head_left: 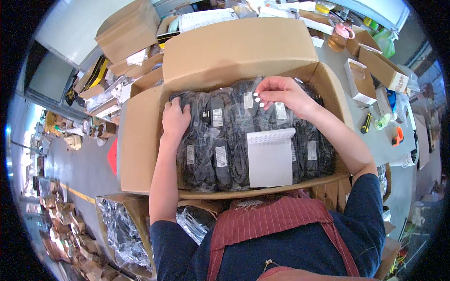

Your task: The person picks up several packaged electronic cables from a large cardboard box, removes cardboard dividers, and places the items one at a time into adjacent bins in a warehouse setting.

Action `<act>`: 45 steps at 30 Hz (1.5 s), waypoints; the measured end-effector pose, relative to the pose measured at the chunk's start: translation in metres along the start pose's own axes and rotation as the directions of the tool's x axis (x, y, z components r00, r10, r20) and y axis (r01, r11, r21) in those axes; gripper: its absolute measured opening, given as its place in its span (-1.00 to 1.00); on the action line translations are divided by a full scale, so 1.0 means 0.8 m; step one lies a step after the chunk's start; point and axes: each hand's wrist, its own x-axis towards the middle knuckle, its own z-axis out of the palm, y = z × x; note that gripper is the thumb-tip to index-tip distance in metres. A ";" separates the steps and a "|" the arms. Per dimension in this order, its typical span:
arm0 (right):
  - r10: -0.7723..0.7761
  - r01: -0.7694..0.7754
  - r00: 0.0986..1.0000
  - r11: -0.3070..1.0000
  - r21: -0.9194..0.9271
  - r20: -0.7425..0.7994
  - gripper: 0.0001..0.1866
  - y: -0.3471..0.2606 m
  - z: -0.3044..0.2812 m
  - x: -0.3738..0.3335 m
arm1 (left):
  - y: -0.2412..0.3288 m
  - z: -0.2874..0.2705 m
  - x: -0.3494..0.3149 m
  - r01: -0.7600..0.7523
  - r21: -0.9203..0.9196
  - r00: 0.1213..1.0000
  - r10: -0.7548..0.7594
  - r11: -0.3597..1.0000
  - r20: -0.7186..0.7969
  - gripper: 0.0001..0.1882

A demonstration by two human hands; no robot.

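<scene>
A large open cardboard box holds several black items in clear plastic bags, packed upright in rows, many with a white label. My left hand curls its fingers over a bagged black item at the box's left end. Above the middle of the rows, my right hand pinches small round white stickers at its fingertips. On the bags below it lies a white sticker sheet, its far edge folded over and marked with rows of small dots.
On the grey table to the right lie a yellow-black utility knife, orange-handled scissors, a tape roll and a small open box. A pink-lidded jug stands farther back. Another carton with plastic bags sits at the lower left.
</scene>
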 end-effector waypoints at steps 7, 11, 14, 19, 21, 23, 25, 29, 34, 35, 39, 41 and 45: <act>-0.018 0.015 0.997 0.999 -0.042 -0.069 -0.76 0.001 0.006 -0.003 | -0.001 -0.002 0.003 0.247 0.108 0.954 -0.261 0.963 0.148 -0.42; -0.015 0.014 0.997 1.000 -0.017 -0.072 -0.74 -0.003 0.016 -0.005 | -0.016 0.000 0.012 0.323 0.120 0.922 -0.341 0.939 0.184 -0.34; -0.037 0.037 0.996 0.999 -0.001 -0.078 -0.73 0.000 0.017 -0.004 | -0.012 -0.004 0.009 0.305 0.071 0.937 -0.313 0.950 0.154 -0.40; -0.047 0.046 0.998 0.998 -0.030 -0.049 -0.75 -0.008 0.014 -0.005 | -0.026 -0.003 0.013 0.179 -0.116 0.983 -0.182 0.977 -0.009 -0.57; -0.065 0.065 0.995 0.998 -0.013 -0.075 -0.76 -0.013 0.008 -0.006 | -0.008 -0.024 0.013 0.061 -0.306 0.976 -0.121 0.950 -0.179 -0.70; -0.089 0.093 0.987 0.995 0.023 -0.130 -0.77 -0.019 0.003 -0.009 | 0.014 -0.047 0.012 0.026 -0.570 0.970 -0.159 0.821 -0.184 -0.76; -0.104 0.114 0.981 0.992 0.054 -0.164 -0.77 -0.021 -0.006 -0.007 | 0.023 -0.070 0.006 -0.093 -0.883 0.955 -0.209 0.460 -0.209 -0.82; -0.120 0.159 0.961 0.977 0.142 -0.251 -0.78 -0.027 -0.020 -0.004 | 0.023 -0.108 -0.001 -0.235 -0.939 0.948 -0.274 -0.249 -0.164 -0.74; -0.095 0.149 0.959 0.970 0.191 -0.267 -0.81 -0.028 -0.030 0.002 | -0.012 -0.129 0.003 -0.114 -0.894 0.754 0.548 -0.433 -0.361 -0.71; -0.088 0.141 0.960 0.972 0.187 -0.265 -0.81 -0.026 -0.032 0.003 | -0.009 -0.125 -0.005 -0.112 -0.924 0.728 0.603 -0.365 -0.327 -0.56; -0.069 0.118 0.956 0.980 0.160 -0.284 -0.83 -0.026 -0.038 0.002 | 0.008 -0.151 -0.008 0.203 -0.979 0.414 0.909 -0.036 0.053 -0.55; -0.100 0.142 0.957 0.980 0.138 -0.273 -0.85 -0.027 -0.035 0.001 | 0.003 -0.157 -0.019 0.488 -0.824 0.491 0.690 0.289 0.532 -0.57; -0.105 0.136 0.965 0.984 0.117 -0.240 -0.81 -0.023 -0.027 0.005 | 0.037 -0.119 -0.018 0.192 -0.909 0.866 0.372 0.369 0.334 -0.60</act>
